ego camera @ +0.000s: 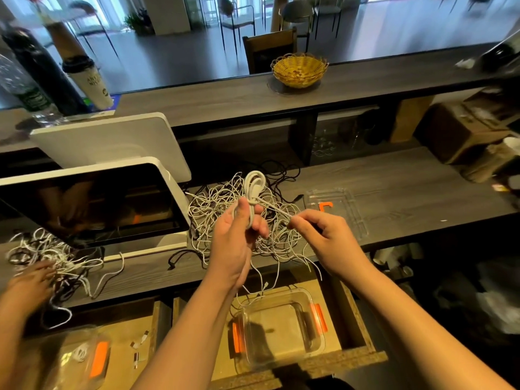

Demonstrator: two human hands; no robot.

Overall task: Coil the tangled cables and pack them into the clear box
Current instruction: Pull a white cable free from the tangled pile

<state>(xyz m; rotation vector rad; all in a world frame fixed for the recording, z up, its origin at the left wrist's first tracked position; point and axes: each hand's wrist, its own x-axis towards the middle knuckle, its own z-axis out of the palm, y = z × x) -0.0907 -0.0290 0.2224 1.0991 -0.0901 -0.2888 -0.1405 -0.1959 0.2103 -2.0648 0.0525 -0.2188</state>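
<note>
Presently a white cable bundle [253, 192] is held upright in the left hand [239, 235], its long axis running from six to twelve o'clock, with the looped end standing clear above the fingers. The left hand's fingers and thumb are curled closed round the lower half of the bundle. From the wrapped waist of the bundle a free tail [274, 208] is drawn out taut toward four o'clock, where it is pinched between thumb and fingertips of the right hand [320, 235], the remaining fingers loosely curled. The right hand is thus nearer the tail, the left nearer the coil.

Behind both hands, at twelve o'clock on the desk [394, 175], the tangled white cables [225, 209] are heaped, with dark cables mixed in. The clear box [281, 327], orange-clipped and seemingly empty, lies at six o'clock, below the desk edge and directly under the hands; its lid [337, 212] is laid on the desk at two o'clock.

The tail is judged to need another turn about the waist before the bundle is lowered toward six o'clock into the box.
</note>
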